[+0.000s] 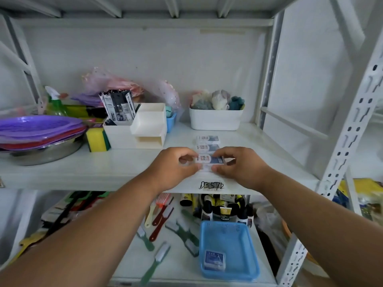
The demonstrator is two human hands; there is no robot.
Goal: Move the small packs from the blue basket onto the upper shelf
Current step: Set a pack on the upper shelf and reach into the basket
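On the upper shelf, my left hand and my right hand both pinch one small clear pack with a blue and white label, near the shelf's front edge. Two similar small packs lie in a row just behind it. Below, on the lower shelf, the blue basket holds one small pack in its near left corner.
White organiser boxes stand left of the packs, a white bin of scrubbers behind them. Purple plates over a steel bowl and a yellow sponge sit far left. Brushes and tubes crowd the lower shelf beside the basket. A perforated upright rises at right.
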